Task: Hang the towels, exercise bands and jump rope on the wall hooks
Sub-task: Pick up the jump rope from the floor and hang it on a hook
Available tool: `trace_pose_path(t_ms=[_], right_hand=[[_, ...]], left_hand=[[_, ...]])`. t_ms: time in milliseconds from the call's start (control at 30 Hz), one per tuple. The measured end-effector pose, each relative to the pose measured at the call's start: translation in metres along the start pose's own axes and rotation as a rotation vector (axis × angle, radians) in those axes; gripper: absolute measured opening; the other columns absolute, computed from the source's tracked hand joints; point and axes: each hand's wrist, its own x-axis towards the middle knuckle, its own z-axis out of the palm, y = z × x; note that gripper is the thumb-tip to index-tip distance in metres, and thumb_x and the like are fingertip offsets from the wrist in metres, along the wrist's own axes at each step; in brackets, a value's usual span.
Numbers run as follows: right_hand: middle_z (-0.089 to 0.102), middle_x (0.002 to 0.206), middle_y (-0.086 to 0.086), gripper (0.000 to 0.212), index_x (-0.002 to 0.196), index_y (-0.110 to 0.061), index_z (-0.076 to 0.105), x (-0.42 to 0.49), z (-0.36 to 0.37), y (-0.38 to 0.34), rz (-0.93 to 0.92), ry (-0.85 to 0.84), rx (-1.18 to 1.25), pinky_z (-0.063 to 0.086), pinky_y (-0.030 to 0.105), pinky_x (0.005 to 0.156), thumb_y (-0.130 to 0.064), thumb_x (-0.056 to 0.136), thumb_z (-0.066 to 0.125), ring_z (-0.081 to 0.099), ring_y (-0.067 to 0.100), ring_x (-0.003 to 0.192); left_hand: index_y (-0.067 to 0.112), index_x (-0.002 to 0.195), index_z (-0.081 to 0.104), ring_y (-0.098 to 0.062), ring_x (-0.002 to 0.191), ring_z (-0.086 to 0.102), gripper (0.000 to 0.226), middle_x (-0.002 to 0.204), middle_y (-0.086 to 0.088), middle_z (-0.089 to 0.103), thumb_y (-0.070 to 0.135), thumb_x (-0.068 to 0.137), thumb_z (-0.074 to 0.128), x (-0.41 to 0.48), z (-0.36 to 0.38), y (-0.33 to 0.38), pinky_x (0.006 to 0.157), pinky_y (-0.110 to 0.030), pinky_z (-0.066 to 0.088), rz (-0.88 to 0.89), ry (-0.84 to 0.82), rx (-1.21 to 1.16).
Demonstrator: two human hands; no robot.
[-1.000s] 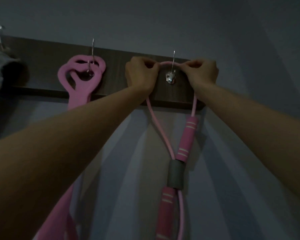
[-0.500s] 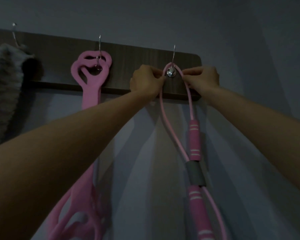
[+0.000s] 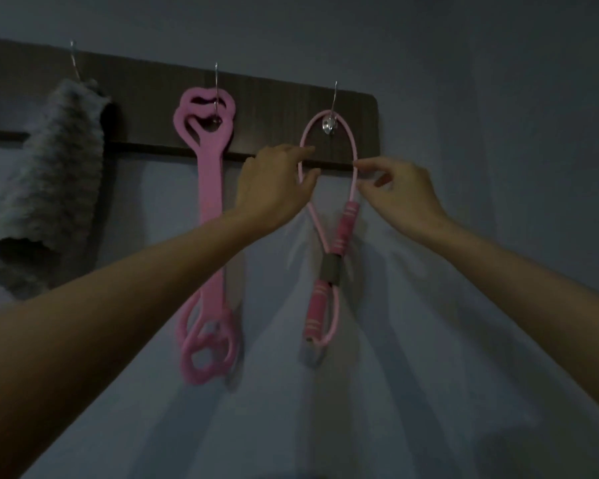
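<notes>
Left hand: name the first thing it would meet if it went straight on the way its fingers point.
The rope, at its left strand. The left hand points right and slightly up, and its fingers seem to pinch that strand. Past it lies the board, though depth is unclear.

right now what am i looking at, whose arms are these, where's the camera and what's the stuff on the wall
There is no machine here. These are a person's two bare arms, filmed by one wide camera worn on their head and facing a wall. On a dark wooden rail hang three things. From the left, they are a grey fluffy towel, a pink flat exercise band with looped ends, and a thin pink jump rope with striped foam handles. The rope is looped over a silver metal hook. The left hand has finger and thumb either side of the rope's left strand. The right hand meets the right strand the same way. I cannot tell whether they pinch the rope or only touch it.
</notes>
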Motion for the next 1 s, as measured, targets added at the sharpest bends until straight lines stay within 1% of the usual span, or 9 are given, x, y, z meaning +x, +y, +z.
trace_pose_path(t_ms=[100,167,233,300,533,633,800,900,1000], right_hand=[[0.064,0.118,0.003,0.036,0.119,-0.022,0.062,-0.047,-0.015,-0.019,-0.063,-0.072,-0.114,0.038,0.021,0.08,-0.023,0.083,0.059,0.057,0.017,0.095],[0.063,0.118,0.005,0.04,0.12,-0.022,0.061,-0.078,-0.027,-0.035,-0.078,-0.122,-0.165,0.042,0.028,0.087,-0.029,0.082,0.055,0.057,0.024,0.102],[0.063,0.117,0.003,0.041,0.12,-0.023,0.06,-0.106,-0.04,-0.052,-0.077,-0.161,-0.212,0.044,0.039,0.092,-0.033,0.081,0.051,0.056,0.026,0.105],[0.062,0.117,0.002,0.041,0.121,-0.025,0.059,-0.131,-0.053,-0.07,-0.082,-0.195,-0.254,0.045,0.045,0.093,-0.035,0.082,0.049,0.055,0.025,0.108],[0.063,0.116,0.0,0.041,0.12,-0.023,0.059,-0.207,-0.093,-0.124,-0.149,-0.226,-0.362,0.046,0.04,0.085,-0.037,0.085,0.045,0.057,0.027,0.103],[0.062,0.117,-0.003,0.037,0.121,-0.024,0.059,-0.238,-0.106,-0.144,-0.164,-0.236,-0.382,0.039,0.035,0.082,-0.031,0.085,0.05,0.055,0.023,0.102],[0.061,0.121,-0.003,0.037,0.122,-0.023,0.059,-0.298,-0.13,-0.174,-0.131,-0.284,-0.371,0.034,0.032,0.084,-0.029,0.086,0.055,0.052,0.019,0.105],[0.062,0.121,-0.002,0.037,0.122,-0.023,0.059,-0.336,-0.147,-0.195,-0.1,-0.33,-0.367,0.035,0.033,0.086,-0.031,0.086,0.052,0.052,0.019,0.107],[0.06,0.123,-0.001,0.039,0.123,-0.023,0.058,-0.371,-0.168,-0.22,-0.066,-0.4,-0.341,0.037,0.036,0.09,-0.031,0.086,0.049,0.054,0.022,0.109]], left_hand=[[0.023,0.135,0.049,-0.023,0.123,0.049,0.045,0.136,-0.001,0.054,0.041,0.093,0.045,-0.044,-0.024,0.005,0.1,-0.043,0.041,0.041,-0.02,0.01],[0.023,0.134,0.049,-0.023,0.123,0.049,0.046,0.135,-0.001,0.055,0.042,0.093,0.044,-0.072,-0.042,0.01,0.101,-0.043,0.041,0.058,-0.014,0.004],[0.021,0.135,0.049,-0.024,0.122,0.049,0.045,0.135,-0.002,0.055,0.04,0.094,0.045,-0.097,-0.06,0.017,0.101,-0.041,0.039,0.046,-0.037,0.017],[0.021,0.136,0.048,-0.024,0.123,0.048,0.045,0.136,-0.002,0.053,0.04,0.095,0.045,-0.12,-0.08,0.024,0.101,-0.039,0.037,0.045,-0.067,0.058],[0.019,0.13,0.054,-0.027,0.115,0.055,0.043,0.13,-0.003,0.059,0.039,0.092,0.045,-0.198,-0.142,0.055,0.09,-0.038,0.039,0.106,-0.088,0.208],[0.021,0.128,0.055,-0.027,0.114,0.056,0.042,0.129,-0.001,0.06,0.041,0.093,0.043,-0.233,-0.163,0.069,0.089,-0.038,0.038,0.129,-0.122,0.235],[0.02,0.131,0.053,-0.027,0.119,0.053,0.043,0.131,-0.003,0.058,0.04,0.095,0.043,-0.294,-0.196,0.097,0.095,-0.039,0.038,0.12,-0.241,0.219],[0.02,0.132,0.052,-0.027,0.12,0.053,0.044,0.133,-0.003,0.057,0.041,0.094,0.044,-0.331,-0.222,0.115,0.095,-0.039,0.038,0.079,-0.315,0.226],[0.021,0.133,0.05,-0.027,0.121,0.052,0.046,0.135,-0.003,0.055,0.041,0.094,0.041,-0.364,-0.251,0.134,0.095,-0.036,0.032,0.021,-0.41,0.233]])
